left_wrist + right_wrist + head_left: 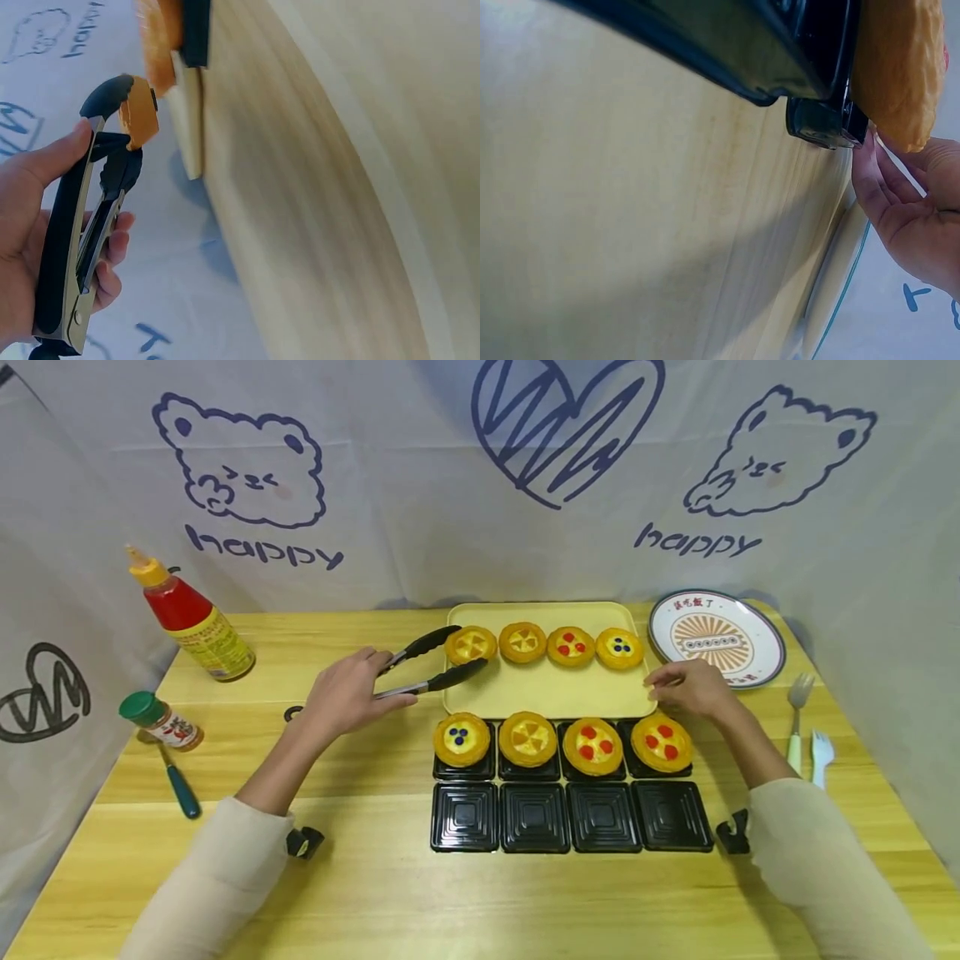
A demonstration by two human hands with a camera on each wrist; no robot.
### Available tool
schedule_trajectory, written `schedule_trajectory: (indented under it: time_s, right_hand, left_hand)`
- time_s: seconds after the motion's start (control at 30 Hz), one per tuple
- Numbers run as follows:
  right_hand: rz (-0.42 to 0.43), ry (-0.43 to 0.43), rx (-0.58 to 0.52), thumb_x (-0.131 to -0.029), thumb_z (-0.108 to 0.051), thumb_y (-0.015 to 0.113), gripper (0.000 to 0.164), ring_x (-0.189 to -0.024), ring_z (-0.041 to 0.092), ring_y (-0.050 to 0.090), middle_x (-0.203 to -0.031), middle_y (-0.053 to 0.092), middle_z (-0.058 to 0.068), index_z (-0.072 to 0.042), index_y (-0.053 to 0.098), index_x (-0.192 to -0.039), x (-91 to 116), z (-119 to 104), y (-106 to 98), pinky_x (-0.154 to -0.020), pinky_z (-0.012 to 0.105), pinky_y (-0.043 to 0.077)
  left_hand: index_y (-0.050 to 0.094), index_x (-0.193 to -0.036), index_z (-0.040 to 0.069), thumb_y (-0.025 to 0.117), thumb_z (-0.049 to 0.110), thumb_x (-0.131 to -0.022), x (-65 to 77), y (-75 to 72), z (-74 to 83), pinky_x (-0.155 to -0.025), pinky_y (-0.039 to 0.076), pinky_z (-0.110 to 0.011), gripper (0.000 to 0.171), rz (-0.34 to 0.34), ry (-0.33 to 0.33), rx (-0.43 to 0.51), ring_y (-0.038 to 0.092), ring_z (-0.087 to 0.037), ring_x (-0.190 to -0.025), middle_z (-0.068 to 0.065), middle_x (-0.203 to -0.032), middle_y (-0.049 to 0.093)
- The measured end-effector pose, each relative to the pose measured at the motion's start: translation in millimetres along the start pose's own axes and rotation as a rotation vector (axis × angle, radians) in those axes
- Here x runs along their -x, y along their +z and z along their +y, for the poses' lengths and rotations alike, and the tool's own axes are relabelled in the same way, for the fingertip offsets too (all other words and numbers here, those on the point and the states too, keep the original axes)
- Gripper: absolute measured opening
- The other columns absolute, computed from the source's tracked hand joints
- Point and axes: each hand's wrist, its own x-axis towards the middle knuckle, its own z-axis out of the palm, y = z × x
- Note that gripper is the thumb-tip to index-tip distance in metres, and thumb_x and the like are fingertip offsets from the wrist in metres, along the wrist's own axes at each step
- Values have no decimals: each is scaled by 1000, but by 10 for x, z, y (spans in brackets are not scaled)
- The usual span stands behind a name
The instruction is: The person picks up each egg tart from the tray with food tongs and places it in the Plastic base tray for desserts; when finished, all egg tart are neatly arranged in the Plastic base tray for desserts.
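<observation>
My left hand point(351, 695) grips a pair of black-and-silver tongs point(71, 217). Their black tips lie either side of the leftmost egg tart point(471, 647), topped with yellow wedges, at the left end of a pale yellow tray point(555, 689). Farther right on the tray lie another wedge-topped tart point(522, 643), one with red pieces point(571, 647) and one with blue berries point(619, 649). With thumb and fingers, my right hand point(693, 687) pinches the tray's right edge; in the right wrist view its fingertips are partly hidden behind a tart point(898, 71).
In front of the tray, several tarts point(528, 740) sit on black square trays point(463, 817), with more square trays nearer me. A plate point(757, 643), a fork point(798, 710) and a pale blue fork point(822, 758) lie right. Left stand a sauce bottle point(198, 627) and a spice jar point(168, 724).
</observation>
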Motion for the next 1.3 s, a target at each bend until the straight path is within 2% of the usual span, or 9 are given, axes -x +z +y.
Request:
schedule_trajectory:
  time_s: [0.13, 0.23, 0.37, 0.53, 0.7, 0.83, 1.03, 1.23, 1.3]
  right_hand:
    - [0, 0, 5, -86, -15, 69, 24, -79, 21, 65, -96, 70, 21, 2, 69, -103, 9, -18, -24, -63, 25, 46]
    - [-3, 9, 7, -86, -15, 69, 25, -77, 18, 64, -96, 70, 21, 2, 69, -103, 13, -20, -37, -62, 24, 45]
    - [-12, 6, 8, -86, -16, 69, 25, -78, 21, 64, -97, 70, 21, 2, 69, -104, 3, -14, -41, -62, 24, 45]
    - [-12, 4, 12, -87, -17, 69, 26, -83, 29, 65, -98, 70, 21, 2, 69, -105, -15, -11, -40, -64, 25, 46]
    - [-11, 17, 15, -86, -17, 69, 26, -84, 29, 65, -98, 69, 21, 2, 69, -104, -17, -14, -44, -64, 25, 45]
    - [-10, 17, 11, -86, -16, 69, 25, -84, 29, 65, -97, 69, 22, 3, 69, -104, -16, -18, -41, -64, 25, 45]
    - [-10, 9, 12, -86, -15, 69, 25, -82, 27, 65, -97, 70, 22, 3, 69, -104, -22, -21, -24, -63, 25, 45]
    - [-22, 19, 11, -86, -16, 69, 26, -84, 29, 65, -98, 69, 22, 3, 68, -105, -21, -32, -10, -62, 25, 45]
    - [-22, 23, 10, -86, -16, 69, 27, -84, 28, 65, -98, 69, 22, 2, 68, -105, -19, -34, -8, -62, 25, 44]
  left_hand:
    - [51, -133, -1, 69, 49, -82, 291, -119, -34, -86, 50, -52, 74, 17, 65, 65, 60, -38, -105, -22, -126, 58]
    - [52, -131, 1, 71, 46, -81, 516, -189, -71, -79, 52, -44, 70, 6, 115, 116, 62, -30, -93, -17, -118, 61]
    - [53, -131, 4, 72, 46, -80, 798, -236, -109, -68, 50, -34, 68, -48, 144, 180, 59, -19, -82, -12, -115, 63]
    - [56, -128, 6, 75, 45, -77, 1048, -218, -129, -72, 54, -35, 67, -127, 186, 220, 62, -16, -87, -10, -120, 63]
    - [61, -123, 10, 82, 40, -71, 1137, -142, -150, -64, 48, -24, 64, -174, 251, 235, 55, -6, -74, -2, -109, 66]
    - [63, -120, 11, 85, 34, -66, 1153, -58, -174, -58, 41, -18, 63, -205, 293, 267, 49, -5, -66, 2, -102, 66]
    - [63, -121, 11, 86, 34, -65, 1157, 29, -166, -60, 44, -20, 65, -241, 289, 273, 53, -7, -70, 1, -107, 66]
    - [60, -125, 11, 85, 45, -64, 1159, -125, -152, -65, 46, -25, 75, -302, 262, 310, 51, -6, -75, -1, -113, 64]
    - [59, -126, 11, 84, 49, -63, 1130, -208, -147, -65, 45, -24, 77, -292, 258, 331, 51, -7, -74, 0, -111, 64]
